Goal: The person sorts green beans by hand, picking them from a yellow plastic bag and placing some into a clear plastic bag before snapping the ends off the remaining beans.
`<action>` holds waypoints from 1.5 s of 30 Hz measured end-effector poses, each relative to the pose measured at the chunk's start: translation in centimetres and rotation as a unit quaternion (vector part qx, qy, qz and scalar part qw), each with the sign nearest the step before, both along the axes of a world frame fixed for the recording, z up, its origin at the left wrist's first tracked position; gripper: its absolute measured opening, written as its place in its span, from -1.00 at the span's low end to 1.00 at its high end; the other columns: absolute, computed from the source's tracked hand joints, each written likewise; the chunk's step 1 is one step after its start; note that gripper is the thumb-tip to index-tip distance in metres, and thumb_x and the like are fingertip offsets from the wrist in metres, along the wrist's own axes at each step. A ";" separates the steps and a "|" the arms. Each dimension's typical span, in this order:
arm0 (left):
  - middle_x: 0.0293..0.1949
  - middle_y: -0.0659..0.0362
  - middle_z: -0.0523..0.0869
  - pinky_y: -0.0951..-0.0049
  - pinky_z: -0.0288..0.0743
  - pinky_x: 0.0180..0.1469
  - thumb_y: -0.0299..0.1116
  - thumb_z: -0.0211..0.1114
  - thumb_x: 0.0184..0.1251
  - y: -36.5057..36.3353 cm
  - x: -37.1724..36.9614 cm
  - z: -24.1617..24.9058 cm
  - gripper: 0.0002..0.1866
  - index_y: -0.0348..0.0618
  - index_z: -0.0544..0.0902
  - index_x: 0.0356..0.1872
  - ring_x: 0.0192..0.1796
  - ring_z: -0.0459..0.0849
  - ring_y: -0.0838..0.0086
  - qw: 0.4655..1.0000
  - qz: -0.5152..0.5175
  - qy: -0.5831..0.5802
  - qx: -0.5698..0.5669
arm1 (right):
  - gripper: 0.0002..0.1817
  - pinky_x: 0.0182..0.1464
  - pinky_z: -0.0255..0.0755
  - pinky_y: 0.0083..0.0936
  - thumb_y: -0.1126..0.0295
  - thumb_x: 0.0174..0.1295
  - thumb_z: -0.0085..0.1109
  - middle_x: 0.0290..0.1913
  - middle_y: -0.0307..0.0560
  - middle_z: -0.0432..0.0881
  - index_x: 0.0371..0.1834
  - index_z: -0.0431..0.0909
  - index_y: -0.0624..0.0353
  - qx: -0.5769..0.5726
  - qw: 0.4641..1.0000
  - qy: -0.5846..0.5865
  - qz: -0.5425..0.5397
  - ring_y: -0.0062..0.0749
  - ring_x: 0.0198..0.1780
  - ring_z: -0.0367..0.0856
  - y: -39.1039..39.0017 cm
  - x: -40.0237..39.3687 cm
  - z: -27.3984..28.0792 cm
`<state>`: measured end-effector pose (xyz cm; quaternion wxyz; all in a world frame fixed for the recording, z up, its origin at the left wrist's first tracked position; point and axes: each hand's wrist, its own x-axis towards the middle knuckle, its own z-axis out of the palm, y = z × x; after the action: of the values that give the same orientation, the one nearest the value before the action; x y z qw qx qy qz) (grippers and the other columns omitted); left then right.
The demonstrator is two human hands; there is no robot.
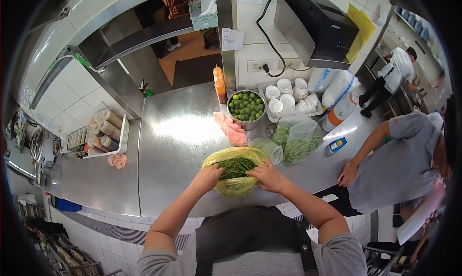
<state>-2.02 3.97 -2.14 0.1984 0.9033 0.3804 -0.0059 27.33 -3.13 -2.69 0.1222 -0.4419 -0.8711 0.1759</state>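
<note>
A yellow plastic bag [235, 187] stands with its mouth spread open near the front edge of the steel counter [168, 179]. Inside it lie many thin green stalks, like green beans [236, 168]. My left hand [208, 177] is closed on the left side of the bag's rim, thumb over the edge. On the opposite side, my right hand [267, 177] pinches the rim, its fingertips beside the stalks. Just behind my right hand sit a clear plastic bag of green pods [301, 141] and a translucent plastic container or lid [269, 150].
Behind are a pink cloth [231, 128], a pot of limes [246, 96], orange squeeze bottles [220, 87] and stacked white cups [285, 94]. A bottle rack [126, 137] stands left. At right are a blue-and-yellow device [337, 145] and a person in grey [399, 155] whose hand touches the counter.
</note>
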 end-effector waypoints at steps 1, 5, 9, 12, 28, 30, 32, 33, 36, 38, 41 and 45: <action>0.02 0.01 0.67 0.16 0.61 0.05 -0.49 0.34 0.24 0.2 -0.4 0.1 -0.58 -0.19 0.64 0.16 -0.02 0.72 0.07 1.000 -0.005 -0.003 0.001 | -0.47 0.51 0.05 0.19 0.44 -0.03 0.47 -0.05 -0.22 0.59 0.10 0.63 -0.04 -0.014 1.000 -0.004 -0.003 -0.30 0.18 0.56 -0.6 -0.4 -0.1; 0.20 -0.12 0.53 0.11 0.55 0.22 -0.40 0.58 -0.06 0.6 -1.3 1.0 -0.17 -0.15 0.44 0.36 0.16 0.62 0.00 0.998 0.027 -0.065 -0.009 | -0.62 0.50 0.04 0.18 0.49 -0.01 0.41 -0.04 -0.25 0.61 -0.06 0.69 0.00 0.012 0.999 -0.014 -0.047 -0.32 0.21 0.56 -3.8 -2.6 -0.7; 0.30 -0.20 0.38 -0.04 0.43 0.35 -0.28 0.71 -0.31 0.2 -2.1 1.7 0.21 -0.07 0.21 0.52 0.33 0.46 -0.15 1.000 0.009 0.016 0.016 | -0.70 0.53 -0.01 0.17 0.49 0.03 0.41 -0.03 -0.30 0.64 -0.12 0.73 -0.04 0.039 0.993 0.075 -0.087 -0.32 0.26 0.54 -5.9 -3.7 -0.6; 0.33 -0.19 0.34 -0.10 0.35 0.40 -0.25 0.72 -0.32 0.9 -2.8 1.7 0.25 -0.07 0.18 0.53 0.35 0.43 -0.21 0.999 -0.003 0.034 -0.019 | -0.71 0.54 -0.03 0.19 0.47 0.05 0.42 -0.01 -0.30 0.64 -0.12 0.74 -0.06 0.014 0.987 0.092 -0.129 -0.32 0.29 0.53 -6.4 -4.0 -0.1; 0.47 -0.11 0.31 0.14 0.25 0.53 -0.40 0.66 -0.17 2.5 1.4 3.8 0.23 -0.01 0.09 0.61 0.52 0.28 -0.04 0.961 -0.084 -0.227 -0.133 | -0.57 0.49 0.10 0.04 0.04 0.35 0.28 0.26 -0.02 0.64 -0.47 0.77 0.19 -0.126 0.922 0.188 -0.314 -0.08 0.40 0.45 -4.6 -3.6 3.1; 0.48 -0.07 0.32 0.13 0.24 0.53 -0.32 0.72 -0.24 2.7 0.9 4.9 0.24 -0.03 0.16 0.59 0.52 0.27 -0.02 0.957 -0.101 -0.236 -0.134 | -0.67 0.30 0.36 -0.25 0.23 0.37 0.29 0.10 -0.02 0.69 -0.44 0.72 0.28 -0.077 0.848 0.390 -0.351 -0.20 0.11 0.62 -4.6 -3.3 3.5; 0.47 -0.07 0.33 0.12 0.24 0.53 -0.29 0.73 -0.27 2.4 0.2 4.0 0.25 -0.04 0.18 0.58 0.52 0.28 -0.01 0.951 -0.107 -0.242 -0.161 | -0.74 0.18 0.41 -0.34 0.31 0.37 0.28 0.00 -0.04 0.67 -0.39 0.70 0.29 -0.036 0.827 0.363 -0.427 -0.27 0.00 0.60 -5.0 -2.6 1.4; 0.47 -0.07 0.33 0.10 0.23 0.53 -0.27 0.75 -0.30 2.2 -0.3 3.8 0.26 -0.04 0.20 0.57 0.52 0.28 0.00 0.946 -0.114 -0.241 -0.183 | -0.80 0.06 0.46 -0.44 0.38 0.37 0.27 -0.09 -0.05 0.65 -0.35 0.68 0.30 0.009 0.800 0.341 -0.494 -0.33 -0.10 0.59 -5.1 -2.3 -0.1; 0.40 -0.08 0.40 0.10 0.28 0.50 -0.26 0.74 -0.26 0.3 -1.7 1.8 0.21 -0.06 0.23 0.55 0.46 0.36 0.00 0.945 -0.100 -0.254 -0.179 | -0.75 -0.06 0.44 -0.49 0.34 0.37 0.31 -0.13 -0.11 0.56 -0.03 0.59 0.26 0.035 0.727 0.347 -0.592 -0.42 -0.16 0.53 -5.5 -1.3 -6.2; 0.35 -0.08 0.44 0.12 0.32 0.46 -0.28 0.70 -0.18 0.6 -2.0 2.0 0.15 -0.08 0.24 0.55 0.41 0.41 0.01 0.940 -0.094 -0.289 -0.157 | -0.55 -0.10 0.44 -0.53 0.32 0.35 0.32 -0.12 -0.13 0.56 0.22 0.42 0.22 -0.023 0.661 0.405 -0.632 -0.44 -0.16 0.54 -3.7 -0.6 -8.2; 0.33 -0.06 0.45 0.15 0.33 0.45 -0.32 0.64 -0.03 0.1 -1.5 3.9 0.03 -0.06 0.27 0.54 0.40 0.43 0.04 0.928 -0.059 -0.319 -0.185 | -0.38 -0.03 0.49 -0.45 0.35 0.33 0.33 0.06 -0.05 0.52 0.38 0.27 0.19 -0.178 0.588 0.491 -0.618 -0.36 -0.03 0.57 -1.2 0.1 -7.5; 0.34 -0.01 0.47 0.17 0.36 0.44 -0.33 0.55 0.15 0.0 -0.7 5.2 -0.14 -0.03 0.34 0.50 0.40 0.45 0.09 0.922 -0.061 -0.343 -0.171 | -0.30 0.11 0.53 -0.36 0.35 0.31 0.34 0.27 0.06 0.51 0.46 0.22 0.18 -0.214 0.651 0.511 -0.519 -0.30 0.19 0.59 1.8 0.2 -7.4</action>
<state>-2.68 3.95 3.08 0.4672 0.8238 0.2270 0.2271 27.51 -1.33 -10.06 0.5212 -0.6760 -0.2378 0.4636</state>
